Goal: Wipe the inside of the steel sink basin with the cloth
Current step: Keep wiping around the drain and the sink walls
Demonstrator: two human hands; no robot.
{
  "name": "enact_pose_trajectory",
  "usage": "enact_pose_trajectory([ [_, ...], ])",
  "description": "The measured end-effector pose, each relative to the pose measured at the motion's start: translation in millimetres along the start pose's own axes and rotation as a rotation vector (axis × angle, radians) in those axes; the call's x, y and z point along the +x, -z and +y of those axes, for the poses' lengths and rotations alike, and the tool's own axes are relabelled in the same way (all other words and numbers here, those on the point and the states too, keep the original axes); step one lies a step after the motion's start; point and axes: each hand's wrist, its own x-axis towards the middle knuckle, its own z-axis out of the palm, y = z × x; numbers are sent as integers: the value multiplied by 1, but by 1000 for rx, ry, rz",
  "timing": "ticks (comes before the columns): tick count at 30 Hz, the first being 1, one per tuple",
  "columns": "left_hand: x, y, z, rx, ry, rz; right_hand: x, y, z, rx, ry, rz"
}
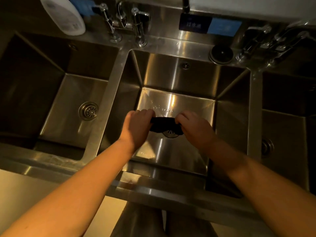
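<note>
A dark cloth (163, 124), rolled into a short thick bundle, is held over the middle steel sink basin (176, 77). My left hand (138, 124) grips its left end and my right hand (194, 127) grips its right end, both with fingers curled round it. The basin's round drain (171, 134) shows partly under the cloth. Water drops glint on the basin floor beyond my hands.
A second basin with a drain strainer (88, 111) lies to the left, a third basin (287, 106) to the right. Taps (140, 26) stand on the back ledge beside a white bottle (68, 14). A round black stopper (222, 53) rests behind the middle basin.
</note>
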Motion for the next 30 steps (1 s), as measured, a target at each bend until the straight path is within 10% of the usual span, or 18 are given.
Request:
enact_pose_trajectory([
  [16, 49, -90, -67, -25, 87, -426, 44, -141, 42, 237, -152, -239],
  [30, 177, -212, -96, 348, 11, -121, 132, -231, 136, 112, -401, -34],
])
